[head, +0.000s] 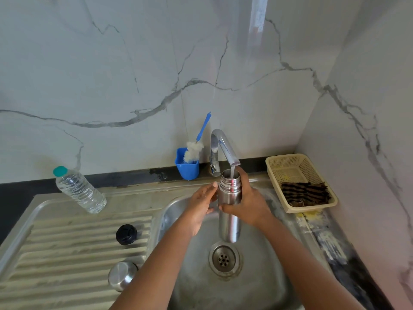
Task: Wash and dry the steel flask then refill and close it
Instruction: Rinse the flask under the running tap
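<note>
- Under the tap (224,146), the right hand (248,198) is gripping the steel flask (230,204) upright, catching water.
- At nine o'clock, the left hand (201,202) is touching it, fingers relaxed, steadying.

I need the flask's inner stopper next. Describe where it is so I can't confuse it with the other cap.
Start at the ribbed steel draining board left of the sink bowl. Two caps sit near its bowl-side edge. The stopper is the farther one, round, black plastic; the nearer cap is shiny steel.

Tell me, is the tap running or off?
Running: a thin stream falls from the tap spout into the open mouth of the steel flask.
</note>
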